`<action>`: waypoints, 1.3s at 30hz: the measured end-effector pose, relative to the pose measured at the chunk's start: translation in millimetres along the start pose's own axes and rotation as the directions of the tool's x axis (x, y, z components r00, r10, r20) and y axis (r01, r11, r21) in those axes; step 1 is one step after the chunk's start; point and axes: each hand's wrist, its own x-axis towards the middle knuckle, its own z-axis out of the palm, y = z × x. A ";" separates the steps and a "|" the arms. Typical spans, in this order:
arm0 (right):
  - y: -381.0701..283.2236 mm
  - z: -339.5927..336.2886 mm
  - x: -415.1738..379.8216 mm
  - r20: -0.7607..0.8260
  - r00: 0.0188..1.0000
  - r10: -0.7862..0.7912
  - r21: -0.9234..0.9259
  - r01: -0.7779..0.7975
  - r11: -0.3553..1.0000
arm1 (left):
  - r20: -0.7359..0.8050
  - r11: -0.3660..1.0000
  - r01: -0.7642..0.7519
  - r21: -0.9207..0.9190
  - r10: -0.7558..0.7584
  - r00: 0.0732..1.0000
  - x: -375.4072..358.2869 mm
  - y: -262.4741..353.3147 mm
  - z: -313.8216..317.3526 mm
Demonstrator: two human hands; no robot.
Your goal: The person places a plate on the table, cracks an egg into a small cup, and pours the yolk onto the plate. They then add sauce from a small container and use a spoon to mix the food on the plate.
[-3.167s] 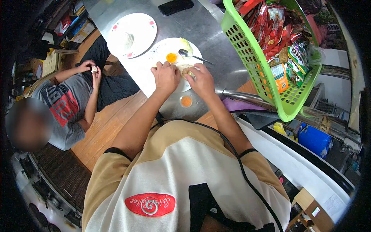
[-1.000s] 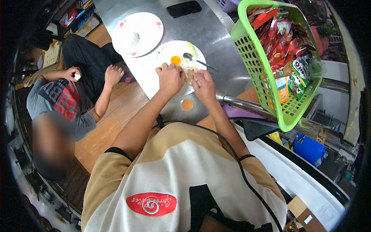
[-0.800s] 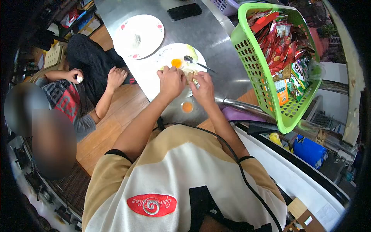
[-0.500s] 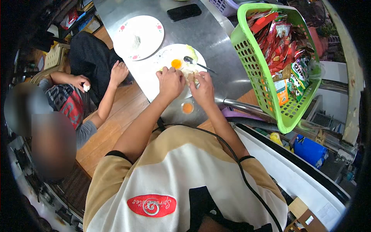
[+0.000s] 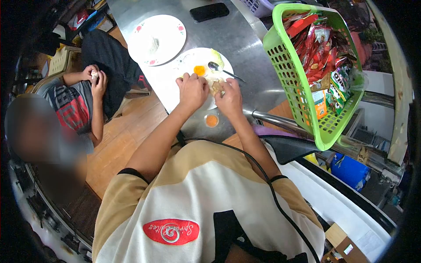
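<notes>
— What's being worked there, just above the middle of the frame?

— A small tan lump of food (image 5: 215, 87), held over the near edge of the round white plate (image 5: 184, 61). The left hand (image 5: 191, 90) is curled, fingers closed on one side of it; the right hand (image 5: 228, 98) pinches the other side with thumb and fingertips. The lump sits right between the two.

— Anything different from a moment ago?

— Little. Both hands have stayed clamped on that lump over the same spot of plate; I'd judge the shaping is only part done. The seated person at the left has brought both hands (image 5: 97, 79) together on a small white piece, where half a second ago they were apart.

— And around the plate?

— An orange dab of sauce (image 5: 200, 70) and a metal spoon (image 5: 221, 69) lie on it. A small orange-filled dish (image 5: 212, 120) stands just below the hands. Further up, a flowered white plate (image 5: 175, 30), a black phone (image 5: 209, 11), all on the steel table (image 5: 245, 44). A green plastic basket of snack packets (image 5: 289, 74) is at the upper right.
</notes>
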 end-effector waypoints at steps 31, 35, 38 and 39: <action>27.3 -29.7 -23.3 0.067 0.987 0.145 0.197 -0.156 0.968 | -0.377 0.828 0.443 -0.342 -0.553 0.743 -70.0 -119.3 11.6; 15.2 -24.2 -21.7 0.060 0.995 0.081 0.208 -0.092 0.974 | -0.274 0.655 0.537 -0.532 -0.733 0.623 -71.4 -140.9 39.1; 6.5 -23.7 -9.5 0.031 0.998 0.056 0.184 -0.061 0.981 | 0.030 0.331 0.584 -0.741 -0.853 0.521 -51.5 -140.4 64.5; 3.6 -23.7 -4.5 0.014 0.998 0.053 0.189 -0.055 0.980 | 0.090 0.207 0.580 -0.788 -0.893 0.440 -42.6 -136.2 77.3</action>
